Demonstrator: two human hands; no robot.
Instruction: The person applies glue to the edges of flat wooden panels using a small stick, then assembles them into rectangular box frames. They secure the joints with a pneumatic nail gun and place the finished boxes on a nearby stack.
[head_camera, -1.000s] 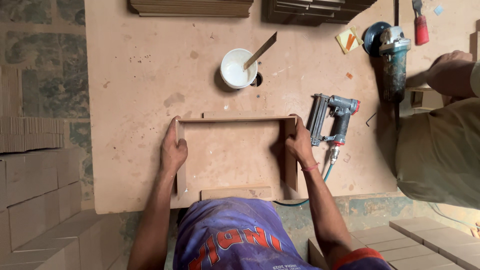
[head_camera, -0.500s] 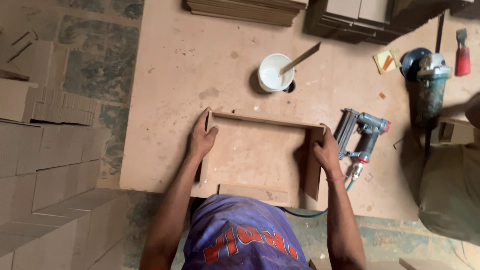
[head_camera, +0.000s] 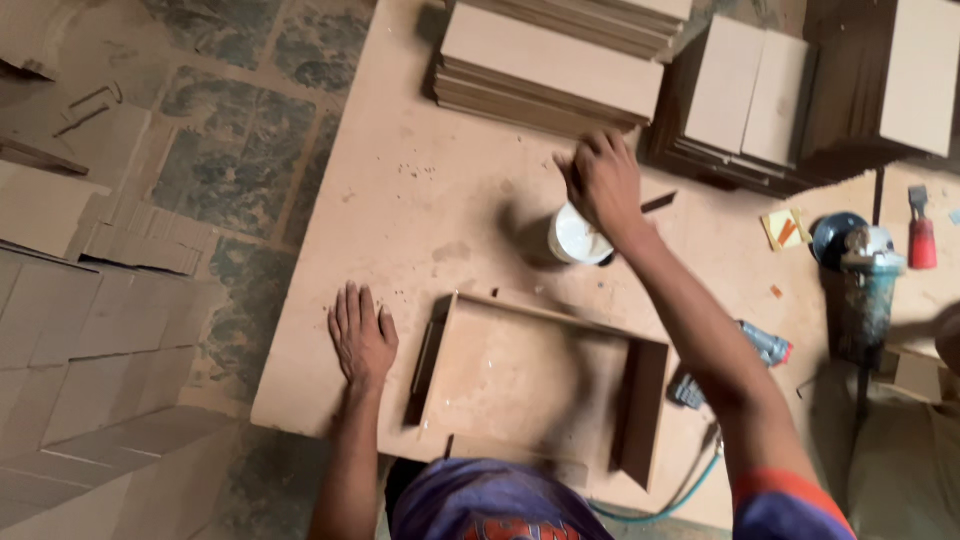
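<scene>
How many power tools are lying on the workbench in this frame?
2. An angle grinder lies near the bench's right edge, and a nail gun lies right of the wooden frame, mostly hidden under the right forearm. Others may lie outside the view.

A wide brown desk stood on a mottled green stone floor. Left of the desk, flat brown boards lay stacked on the floor.

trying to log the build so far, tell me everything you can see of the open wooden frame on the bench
The wooden frame is a shallow open rectangle of brown fibreboard-like strips set on edge, lying flat on the board tabletop near its front edge. The left and right sides look darker. Neither hand touches it: the left hand rests flat beside its left side, and the right hand is over the white cup beyond it.
</scene>
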